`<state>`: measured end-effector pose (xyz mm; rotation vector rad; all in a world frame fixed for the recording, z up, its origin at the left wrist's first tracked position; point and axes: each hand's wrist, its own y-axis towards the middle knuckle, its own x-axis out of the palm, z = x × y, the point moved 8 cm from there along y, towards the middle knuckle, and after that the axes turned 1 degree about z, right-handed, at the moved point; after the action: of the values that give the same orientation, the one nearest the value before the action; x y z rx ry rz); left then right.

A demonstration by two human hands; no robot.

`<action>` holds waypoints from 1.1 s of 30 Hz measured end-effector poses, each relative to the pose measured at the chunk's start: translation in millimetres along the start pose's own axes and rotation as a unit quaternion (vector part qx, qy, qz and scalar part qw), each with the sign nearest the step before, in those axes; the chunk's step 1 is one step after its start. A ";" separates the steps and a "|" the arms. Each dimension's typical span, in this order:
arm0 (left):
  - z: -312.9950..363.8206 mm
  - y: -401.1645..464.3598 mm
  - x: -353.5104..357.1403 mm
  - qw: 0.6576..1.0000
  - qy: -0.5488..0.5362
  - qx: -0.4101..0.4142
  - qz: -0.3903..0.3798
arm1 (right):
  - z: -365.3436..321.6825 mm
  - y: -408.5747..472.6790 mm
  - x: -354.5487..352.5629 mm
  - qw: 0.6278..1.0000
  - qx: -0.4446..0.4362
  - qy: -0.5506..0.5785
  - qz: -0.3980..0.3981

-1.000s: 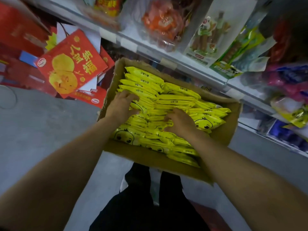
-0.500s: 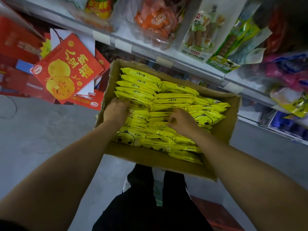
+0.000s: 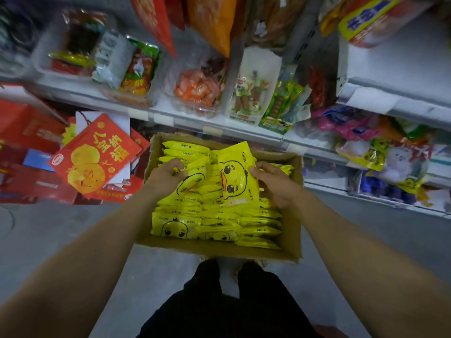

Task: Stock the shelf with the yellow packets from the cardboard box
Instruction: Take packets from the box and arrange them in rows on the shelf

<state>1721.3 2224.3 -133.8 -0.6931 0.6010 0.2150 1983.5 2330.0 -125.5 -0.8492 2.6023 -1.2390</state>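
Observation:
A cardboard box [image 3: 214, 248] stands on the floor below the shelves, filled with several yellow packets [image 3: 214, 223] printed with a duck face. My right hand [image 3: 275, 181] grips the right edge of one yellow packet [image 3: 235, 174], lifted above the pile with its face up. My left hand [image 3: 167, 175] pinches the top corner of another yellow packet [image 3: 192, 184], tilted up from the left side of the box. The white shelf [image 3: 219, 129] runs just behind the box.
The shelf holds clear tubs and bags of snacks [image 3: 197, 89]. Red gift boxes [image 3: 95, 154] lean at the left on the grey floor [image 3: 48, 228]. More bagged goods [image 3: 380, 152] fill the shelves at the right. My dark trousers [image 3: 227, 303] are below the box.
Both hands were buried in the pile; now each has pulled a packet up out of the box. The camera has tilted up, showing more of the shelves.

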 end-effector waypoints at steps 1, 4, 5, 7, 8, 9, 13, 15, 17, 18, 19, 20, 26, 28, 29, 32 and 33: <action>10.7 -2.8 -3.4 1.000 -0.017 0.006 0.002 | -7.0 -6.0 -2.4 0.999 -0.007 0.035 0.000; 49.0 -17.2 -13.9 0.997 -0.071 0.014 0.030 | -28.2 -24.2 -11.5 0.991 -0.022 0.133 0.004; 64.0 -23.6 -16.3 0.995 -0.086 0.020 0.042 | -36.4 -30.8 -13.6 0.988 -0.025 0.151 -0.005; 97.2 -38.7 -17.9 0.991 -0.114 0.035 0.052 | -51.1 -41.8 -19.5 0.984 -0.028 0.171 -0.034; 114.4 -45.6 -16.4 0.988 -0.136 0.045 0.052 | -58.8 -47.6 -24.0 0.983 -0.036 0.174 -0.045; 131.6 -51.0 -13.2 0.984 -0.162 0.056 0.047 | -67.0 -54.8 -29.3 0.982 -0.049 0.176 -0.056; 201.4 -74.1 6.9 0.971 -0.226 0.071 0.025 | -95.9 -88.9 -68.7 0.976 -0.112 0.157 -0.100; 238.0 -86.5 19.9 0.969 -0.228 0.090 0.038 | -106.7 -107.1 -98.4 0.972 -0.139 0.145 -0.126; 277.9 -101.5 35.9 0.967 -0.227 0.112 0.045 | -119.5 -126.8 -138.4 0.968 -0.164 0.152 -0.118; 299.0 -108.2 44.3 0.967 -0.219 0.119 0.052 | -128.2 -138.7 -159.4 0.966 -0.177 0.152 -0.108; 320.4 -113.8 52.4 0.967 -0.212 0.132 0.058 | -137.5 -150.8 -181.2 0.965 -0.191 0.152 -0.098; 341.5 -118.0 61.4 0.966 -0.212 0.140 0.056 | -147.5 -163.0 -203.3 0.962 -0.207 0.152 -0.095; 458.3 -143.3 98.3 0.964 -0.184 0.184 0.061 | -213.2 -241.5 -303.9 0.934 -0.302 0.152 -0.118; 491.9 -148.8 103.9 0.965 -0.153 0.206 0.060 | -229.8 -256.1 -331.9 0.932 -0.321 0.139 -0.094; 508.7 -153.1 105.4 0.965 -0.134 0.219 0.058 | -237.0 -261.9 -344.8 0.933 -0.324 0.135 -0.077; 554.1 -158.9 102.7 0.961 -0.080 0.255 0.075 | -259.1 -277.9 -378.7 0.930 -0.338 0.139 -0.023; 567.8 -160.1 99.9 0.960 -0.064 0.259 0.087 | -266.7 -284.4 -387.9 0.928 -0.346 0.138 -0.009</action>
<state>2116.5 2474.3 239.4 -0.1173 0.5615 0.2501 2335.3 2577.2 217.4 -0.8289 3.3294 -0.4265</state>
